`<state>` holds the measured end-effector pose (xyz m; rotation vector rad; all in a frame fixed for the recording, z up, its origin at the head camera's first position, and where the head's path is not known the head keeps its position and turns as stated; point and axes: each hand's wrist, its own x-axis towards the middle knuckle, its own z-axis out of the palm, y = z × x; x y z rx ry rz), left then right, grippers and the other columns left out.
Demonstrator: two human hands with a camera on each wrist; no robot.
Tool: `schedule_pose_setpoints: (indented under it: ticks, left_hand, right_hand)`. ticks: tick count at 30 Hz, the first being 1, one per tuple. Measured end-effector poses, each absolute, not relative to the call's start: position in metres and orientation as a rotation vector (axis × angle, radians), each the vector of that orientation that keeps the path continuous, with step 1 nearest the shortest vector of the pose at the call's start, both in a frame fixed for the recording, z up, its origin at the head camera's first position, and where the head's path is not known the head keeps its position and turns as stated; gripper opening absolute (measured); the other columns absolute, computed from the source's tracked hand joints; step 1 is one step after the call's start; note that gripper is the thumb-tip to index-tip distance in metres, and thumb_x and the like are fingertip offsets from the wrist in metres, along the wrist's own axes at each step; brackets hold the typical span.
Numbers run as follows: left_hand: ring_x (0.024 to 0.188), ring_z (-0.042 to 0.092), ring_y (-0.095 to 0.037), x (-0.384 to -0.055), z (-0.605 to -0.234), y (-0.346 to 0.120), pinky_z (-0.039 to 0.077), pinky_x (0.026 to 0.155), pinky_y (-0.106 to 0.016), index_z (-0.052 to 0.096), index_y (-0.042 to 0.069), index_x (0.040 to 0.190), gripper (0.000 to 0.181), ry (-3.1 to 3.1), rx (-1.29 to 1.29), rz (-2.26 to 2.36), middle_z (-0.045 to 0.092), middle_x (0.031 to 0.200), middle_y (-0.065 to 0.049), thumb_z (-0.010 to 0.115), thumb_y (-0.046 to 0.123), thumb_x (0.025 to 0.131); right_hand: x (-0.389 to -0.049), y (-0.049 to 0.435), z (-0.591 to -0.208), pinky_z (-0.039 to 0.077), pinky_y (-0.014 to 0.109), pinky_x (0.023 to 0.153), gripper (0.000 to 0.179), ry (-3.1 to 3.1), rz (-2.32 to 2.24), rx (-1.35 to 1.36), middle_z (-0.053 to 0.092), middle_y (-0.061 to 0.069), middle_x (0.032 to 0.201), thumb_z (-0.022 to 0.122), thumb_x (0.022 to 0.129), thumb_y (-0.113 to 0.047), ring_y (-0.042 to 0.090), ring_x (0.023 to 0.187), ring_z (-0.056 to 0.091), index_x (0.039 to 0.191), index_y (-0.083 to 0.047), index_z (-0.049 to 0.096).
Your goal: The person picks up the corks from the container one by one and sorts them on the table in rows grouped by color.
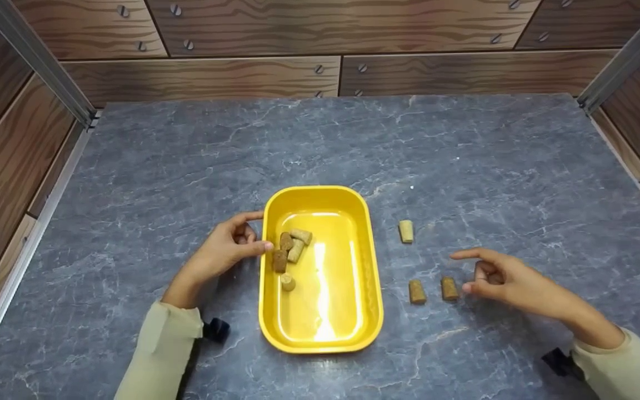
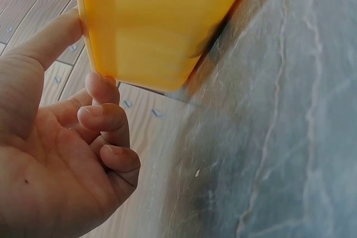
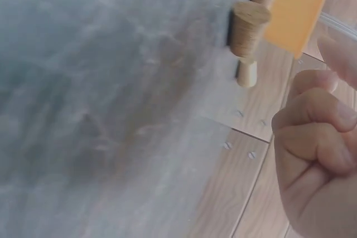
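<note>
A yellow tray [image 1: 320,347] stands on the table, with several cork stoppers [image 1: 296,250] against its left side. My left hand [image 1: 220,247] holds the tray's left rim, thumb on the edge and index finger against the outside; in the left wrist view the other fingers curl below the rim. To the right of the tray lie a pale cork stopper [image 1: 406,231] and two browner ones, a nearer cork [image 1: 416,291] and another cork [image 1: 449,289]. My right hand [image 1: 511,286] hovers just right of that last cork, index finger extended, other fingers curled, nothing held.
The grey marbled table [image 1: 186,150] spreads around the tray. Wood-patterned panels [image 1: 298,28] close off the back and sides, with metal posts at the far corners. Tiny white specks lie beyond the pale cork.
</note>
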<state>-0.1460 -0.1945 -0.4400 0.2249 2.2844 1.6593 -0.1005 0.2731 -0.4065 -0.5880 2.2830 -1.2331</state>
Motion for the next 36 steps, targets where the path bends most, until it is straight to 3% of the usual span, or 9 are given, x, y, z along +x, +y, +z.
schedule_pose_setpoints:
  ticks: [14,26,36]
  left_hand:
    - [0.063,0.043,-0.007,-0.147,-0.439,-0.194,0.037,0.057,-0.018,0.046,-0.001,0.139,0.063,2.285,0.214,1.664,0.049,0.076,0.002,0.074,0.012,0.084]
    - [0.063,0.042,-0.007,-0.146,-0.441,-0.195,0.037,0.058,-0.018,0.046,-0.001,0.139,0.063,2.268,0.221,1.678,0.049,0.076,0.002,0.074,0.012,0.084]
    - [0.063,0.042,-0.007,-0.146,-0.441,-0.195,0.036,0.057,-0.018,0.046,-0.001,0.139,0.064,2.285,0.224,1.662,0.049,0.076,0.002,0.075,0.014,0.084]
  right_hand:
    - [-0.109,0.225,-0.381,0.040,0.024,0.048,0.043,2.349,-1.310,-0.653,0.050,-0.002,0.073,0.062,0.094,-0.013,0.000,0.056,0.040,0.134,-0.003,0.051]
    - [-0.114,0.157,-0.384,0.040,0.017,0.054,0.038,2.217,-1.472,-0.742,0.049,-0.003,0.072,0.065,0.090,-0.010,0.000,0.059,0.041,0.125,0.004,0.055]
    - [-0.112,0.098,-0.389,0.035,0.015,0.054,0.037,2.112,-1.500,-0.688,0.047,-0.003,0.070,0.067,0.089,-0.014,0.002,0.057,0.037,0.122,0.000,0.057]
